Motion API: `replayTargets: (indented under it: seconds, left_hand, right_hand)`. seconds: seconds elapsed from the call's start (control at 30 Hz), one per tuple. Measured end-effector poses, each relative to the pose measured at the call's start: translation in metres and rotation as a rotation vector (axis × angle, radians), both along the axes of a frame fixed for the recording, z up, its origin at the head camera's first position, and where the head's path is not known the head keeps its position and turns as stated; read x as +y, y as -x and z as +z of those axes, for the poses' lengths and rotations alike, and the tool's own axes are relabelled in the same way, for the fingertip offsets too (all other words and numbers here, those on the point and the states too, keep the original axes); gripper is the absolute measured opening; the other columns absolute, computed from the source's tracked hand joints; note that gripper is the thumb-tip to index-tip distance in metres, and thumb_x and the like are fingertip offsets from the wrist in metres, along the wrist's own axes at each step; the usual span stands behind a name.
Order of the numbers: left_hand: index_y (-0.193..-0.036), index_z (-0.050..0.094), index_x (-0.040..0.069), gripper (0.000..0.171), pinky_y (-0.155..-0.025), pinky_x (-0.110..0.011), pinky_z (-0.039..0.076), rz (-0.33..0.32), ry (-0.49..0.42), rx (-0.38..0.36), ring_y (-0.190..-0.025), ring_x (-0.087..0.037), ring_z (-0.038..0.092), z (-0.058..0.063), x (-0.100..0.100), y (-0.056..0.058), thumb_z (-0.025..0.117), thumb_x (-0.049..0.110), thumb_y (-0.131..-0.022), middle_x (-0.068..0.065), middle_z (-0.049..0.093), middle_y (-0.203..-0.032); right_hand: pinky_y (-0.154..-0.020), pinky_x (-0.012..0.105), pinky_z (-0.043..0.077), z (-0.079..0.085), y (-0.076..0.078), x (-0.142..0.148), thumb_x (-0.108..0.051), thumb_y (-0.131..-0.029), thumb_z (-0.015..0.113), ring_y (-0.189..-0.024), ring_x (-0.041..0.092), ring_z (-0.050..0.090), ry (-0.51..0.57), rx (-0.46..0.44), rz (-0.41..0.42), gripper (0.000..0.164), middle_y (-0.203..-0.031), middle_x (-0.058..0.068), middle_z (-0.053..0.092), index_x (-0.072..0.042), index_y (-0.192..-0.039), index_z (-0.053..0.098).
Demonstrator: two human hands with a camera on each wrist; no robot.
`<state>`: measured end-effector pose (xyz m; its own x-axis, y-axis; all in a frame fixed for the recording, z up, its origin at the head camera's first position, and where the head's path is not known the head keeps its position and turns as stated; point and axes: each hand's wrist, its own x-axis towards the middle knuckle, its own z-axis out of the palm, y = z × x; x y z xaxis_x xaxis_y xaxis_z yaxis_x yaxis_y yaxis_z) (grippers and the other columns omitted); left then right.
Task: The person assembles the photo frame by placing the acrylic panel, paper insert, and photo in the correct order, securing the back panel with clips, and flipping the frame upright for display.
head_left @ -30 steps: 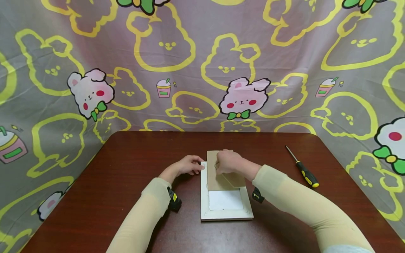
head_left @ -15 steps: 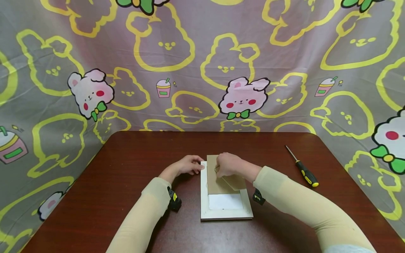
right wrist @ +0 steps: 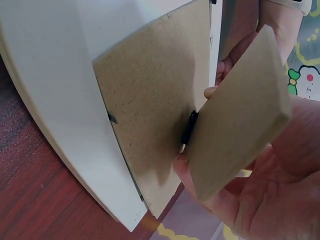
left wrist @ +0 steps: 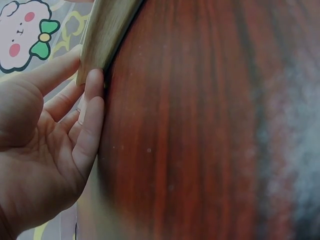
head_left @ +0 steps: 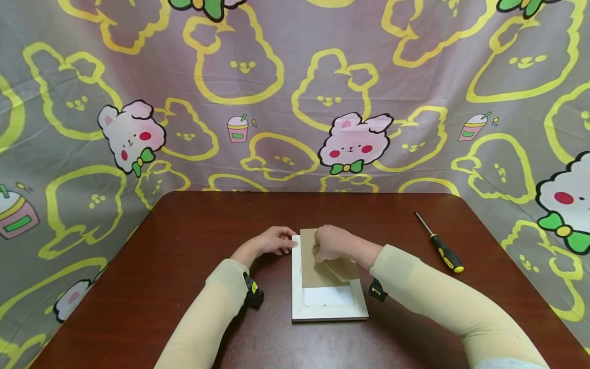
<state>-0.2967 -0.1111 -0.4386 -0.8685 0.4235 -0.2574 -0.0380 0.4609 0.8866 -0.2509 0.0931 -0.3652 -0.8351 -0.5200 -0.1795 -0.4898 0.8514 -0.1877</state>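
Note:
A white picture frame [head_left: 297, 297] lies back side up on the table, with a strip of white sheet [head_left: 328, 296] showing in its opening near the front. Over the rest of the opening lies a brown backing board [head_left: 311, 274], its far edge overhanging the frame's far end. My right hand [head_left: 333, 242] grips the board's stand leg [right wrist: 242, 112], which tilts up from a black hinge [right wrist: 190, 127]. At the far left corner, my left hand [head_left: 275, 241] holds the frame edge between thumb and fingers. Small dark tabs [right wrist: 113, 118] show beside the board in the right wrist view.
A black and yellow screwdriver [head_left: 440, 246] lies on the brown table [head_left: 207, 220], right of the frame, its tip pointing away. Patterned cloth [head_left: 276, 102] hangs behind and at both sides. Black wrist cameras sit by both sleeves.
My right hand has drawn the backing board toward me along the frame, so less of the white sheet shows. The left hand and the frame stay in place.

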Motion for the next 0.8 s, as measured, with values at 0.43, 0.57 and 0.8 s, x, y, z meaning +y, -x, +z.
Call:
replayTargets:
  seconds: [0.43,0.57,0.8]
  left_hand:
    - [-0.114,0.063,0.001,0.027,-0.058,-0.027,0.047,0.004,0.000,-0.001,-0.068,-0.014,0.059,0.0011,0.0001,-0.0018,0.068,0.013,-0.091,-0.001,0.060,-0.075]
    - [-0.115,0.063,0.001,0.027,-0.059,-0.027,0.047,0.003,0.010,-0.001,-0.069,-0.014,0.059,0.0012,-0.0001,-0.0016,0.068,0.014,-0.092,-0.002,0.060,-0.076]
    - [-0.115,0.063,0.001,0.027,-0.059,-0.027,0.047,0.002,0.010,0.003,-0.069,-0.014,0.059,0.0021,0.0002,-0.0015,0.068,0.014,-0.092,-0.002,0.060,-0.076]
  right_hand:
    - [-0.065,0.030,0.042,-0.0022,-0.0037,-0.0007,-0.017,-0.073,0.080,-0.072,0.015,0.045,-0.012,-0.006,-0.018,0.018,-0.071,-0.003,0.054,-0.010,-0.073,0.064]
    - [-0.064,0.029,0.042,-0.0020,-0.0035,-0.0002,-0.017,-0.073,0.080,-0.071,0.014,0.045,-0.009,-0.001,0.010,0.017,-0.071,-0.003,0.056,-0.010,-0.073,0.064]
    - [-0.061,0.027,0.042,-0.0006,-0.0023,-0.0006,-0.016,-0.072,0.079,-0.067,0.012,0.044,-0.002,-0.004,0.031,0.015,-0.071,-0.005,0.056,-0.010,-0.071,0.066]
